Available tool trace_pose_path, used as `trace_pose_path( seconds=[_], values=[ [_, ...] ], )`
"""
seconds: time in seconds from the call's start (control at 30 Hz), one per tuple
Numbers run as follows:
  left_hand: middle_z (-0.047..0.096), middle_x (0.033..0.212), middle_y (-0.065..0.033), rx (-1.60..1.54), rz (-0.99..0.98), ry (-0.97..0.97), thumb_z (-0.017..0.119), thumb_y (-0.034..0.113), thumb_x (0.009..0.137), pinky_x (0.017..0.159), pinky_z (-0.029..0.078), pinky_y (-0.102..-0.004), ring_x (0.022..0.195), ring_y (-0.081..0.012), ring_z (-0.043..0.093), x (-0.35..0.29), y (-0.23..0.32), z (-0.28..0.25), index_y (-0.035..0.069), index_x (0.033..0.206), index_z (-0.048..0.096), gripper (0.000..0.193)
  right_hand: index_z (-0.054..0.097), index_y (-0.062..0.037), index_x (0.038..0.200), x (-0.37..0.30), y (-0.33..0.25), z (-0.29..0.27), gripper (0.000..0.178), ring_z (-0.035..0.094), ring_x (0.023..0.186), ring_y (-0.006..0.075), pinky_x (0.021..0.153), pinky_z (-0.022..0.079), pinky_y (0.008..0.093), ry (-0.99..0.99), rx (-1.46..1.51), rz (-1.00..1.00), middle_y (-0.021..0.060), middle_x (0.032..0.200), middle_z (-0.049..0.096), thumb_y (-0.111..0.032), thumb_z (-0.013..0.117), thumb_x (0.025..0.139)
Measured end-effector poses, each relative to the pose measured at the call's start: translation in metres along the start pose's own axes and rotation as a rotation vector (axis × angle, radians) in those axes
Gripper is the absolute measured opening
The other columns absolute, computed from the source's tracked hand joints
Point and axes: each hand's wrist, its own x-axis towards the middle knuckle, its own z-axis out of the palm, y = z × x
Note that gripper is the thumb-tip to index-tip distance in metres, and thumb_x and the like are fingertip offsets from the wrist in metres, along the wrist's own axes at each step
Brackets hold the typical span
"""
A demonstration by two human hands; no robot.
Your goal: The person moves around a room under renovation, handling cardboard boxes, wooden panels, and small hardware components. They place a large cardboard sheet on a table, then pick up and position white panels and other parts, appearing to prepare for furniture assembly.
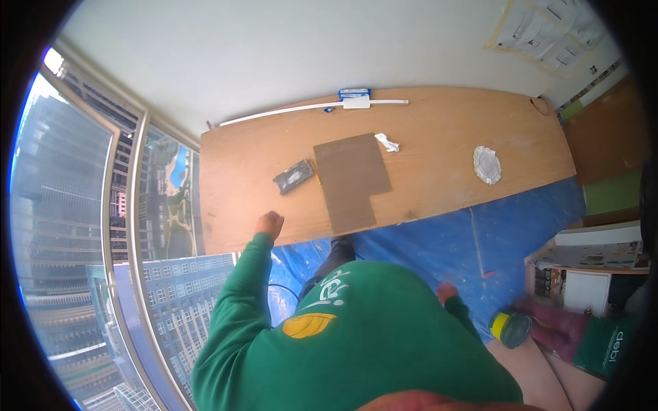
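My left hand (271,223) is over the near left part of the wooden table (439,171), its fingers curled into a fist with nothing seen in them. Beyond it lies a dark, box-shaped block (294,177) with a greyish patch on top. A flat brown board (351,178) with a notched lower right corner lies beside that block. Low by my right side, my right hand (447,292) is smeared by motion, so its fingers cannot be made out. It is above the blue floor sheet, apart from the table.
Crumpled white paper (387,142) and a round white crinkled piece (487,165) lie on the table. A white strip (281,111) runs along the wall. Windows are at left. Blue sheeting (425,253) covers the floor. A dark bucket with a yellow band (511,329) stands by another person's maroon-clad legs (558,329).
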Motion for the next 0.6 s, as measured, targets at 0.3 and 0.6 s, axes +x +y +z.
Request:
trace_pose_path(
  seconds=[0.3, 0.6],
  values=[
    [0.068, 0.086, -0.0192, 0.085, 0.281, -0.093, 0.055, 0.043, 0.088, 0.081, 0.051, -0.0488, 0.086, -0.0396, 0.064, 0.314, 0.129, 0.047, 0.005, 0.089, 0.069, 0.041, 0.065, -0.0062, 0.106, -0.096, -0.009, 0.018, 0.026, 0.066, 0.075, 0.0241, 0.060, 0.051, 0.0378, 0.044, 0.194, 0.250, 0.0112, 0.089, 0.069, -0.023, 0.063, 0.086],
    [0.054, 0.132, -0.0107, 0.324, 0.217, -0.090, 0.061, 0.051, 0.085, 0.103, 0.035, -0.0492, 0.128, -0.0299, 0.044, 0.439, 0.246, 0.092, 0.013, 0.124, 0.061, 0.055, 0.062, -0.0049, 0.117, -0.151, -0.214, -0.030, 0.035, 0.066, 0.083, 0.0196, 0.068, 0.053, 0.0343, 0.072, 0.271, 0.428, 0.0086, 0.094, 0.069, -0.021, 0.064, 0.086]
  ],
)
